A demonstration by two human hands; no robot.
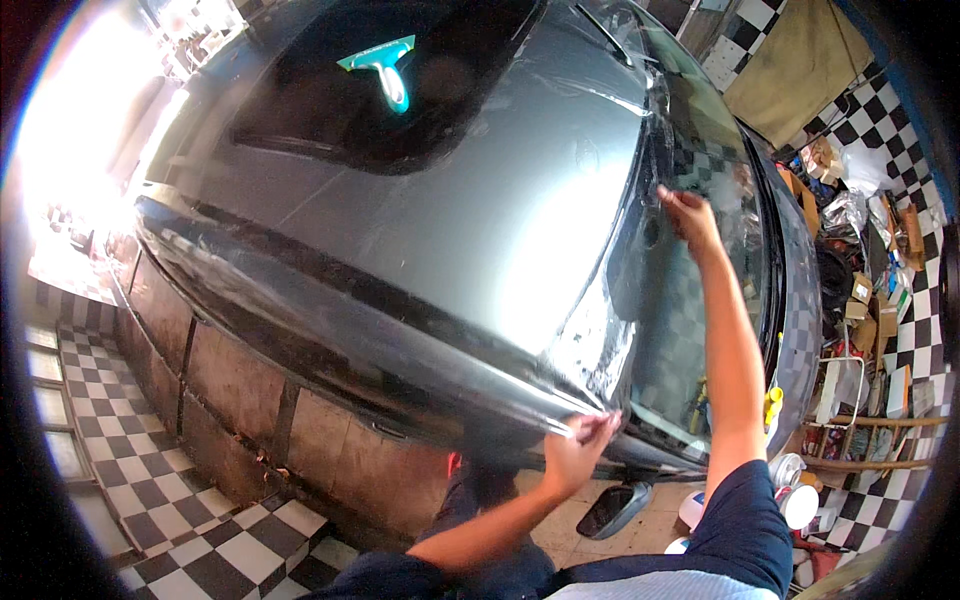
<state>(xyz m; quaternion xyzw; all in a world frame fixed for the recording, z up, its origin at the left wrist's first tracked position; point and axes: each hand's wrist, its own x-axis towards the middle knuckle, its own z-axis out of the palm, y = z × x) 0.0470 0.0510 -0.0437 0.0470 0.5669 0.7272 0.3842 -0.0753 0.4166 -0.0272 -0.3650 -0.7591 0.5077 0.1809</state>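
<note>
A dark car's roof (440, 230) fills the middle, with a glossy film (603, 345) lying wrinkled along its edge above the windshield (665, 365). At the near corner of that edge, my left hand (578, 455) is closed, its fingertips pinching the film. My right hand (690, 218) reaches over the windshield, thumb and fingers pinched on the film's edge farther along. A teal and white squeegee (390, 75) lies on the dark panel of the roof, away from both hands.
The side mirror (615, 510) juts out below my left hand. White tubs (797, 505) stand by my right sleeve. Cardboard boxes (860, 300) and clutter line the right wall. A checkered step (250, 540) is at lower left; bright light comes from far left.
</note>
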